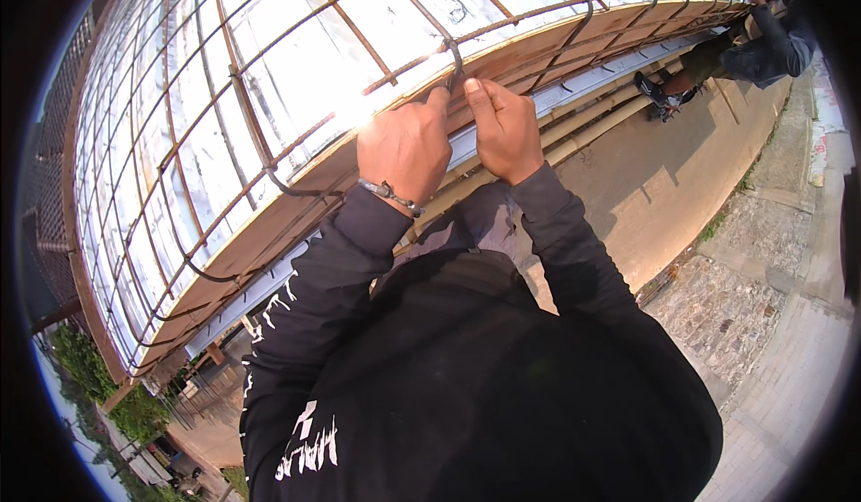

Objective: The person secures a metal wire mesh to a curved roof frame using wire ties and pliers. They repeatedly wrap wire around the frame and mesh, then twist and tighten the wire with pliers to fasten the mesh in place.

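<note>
A grid of rusty rebar (238,89) lies over shiny, pale metal sheeting (305,71). Along the near side runs a brown edge board (314,179), with bar ends hooked down over it. Both of my hands meet at one bent rebar end (456,56). My left hand (404,146) is closed beside it, its fingertips touching or very near the hook and partly hidden by the board. Just right of the hook, my right hand (508,136) makes a pinch with thumb and fingers. Anything thin in either grip is too small to make out.
Another person (762,53) works along the same edge at the upper right. Bamboo poles (587,130) run below the board. Lower down lie bare ground (717,148) and a stone-paved strip (717,314). Greenery (134,412) shows at lower left.
</note>
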A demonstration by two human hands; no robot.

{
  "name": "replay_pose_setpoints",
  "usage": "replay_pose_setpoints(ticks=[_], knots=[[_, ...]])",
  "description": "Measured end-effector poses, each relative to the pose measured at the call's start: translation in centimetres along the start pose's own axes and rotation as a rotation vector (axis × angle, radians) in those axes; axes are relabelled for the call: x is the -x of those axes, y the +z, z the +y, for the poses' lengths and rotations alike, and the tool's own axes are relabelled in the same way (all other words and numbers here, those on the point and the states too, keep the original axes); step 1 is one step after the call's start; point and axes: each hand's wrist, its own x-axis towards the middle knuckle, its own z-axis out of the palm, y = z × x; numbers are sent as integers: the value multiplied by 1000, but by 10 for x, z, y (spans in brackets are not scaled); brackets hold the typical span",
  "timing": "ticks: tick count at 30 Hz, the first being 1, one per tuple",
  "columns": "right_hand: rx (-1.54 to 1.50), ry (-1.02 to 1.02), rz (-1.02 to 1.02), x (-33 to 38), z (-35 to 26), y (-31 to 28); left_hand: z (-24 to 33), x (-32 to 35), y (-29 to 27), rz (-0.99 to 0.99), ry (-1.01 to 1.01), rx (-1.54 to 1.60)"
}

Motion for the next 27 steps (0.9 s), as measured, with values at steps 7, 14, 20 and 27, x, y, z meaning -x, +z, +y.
replay_pose_setpoints(ticks=[7,14,20,27], knots=[[106,-139,228,-13,16,9,-7,9,14,183,46,64],[224,-410,149,-36,33,-7,-12,11,16,229,77,180],[214,-346,94,-43,28,-16,-13,13,17,217,74,199],[234,-119,17,-37,12,-21,-6,3,3,98,-10,247]])
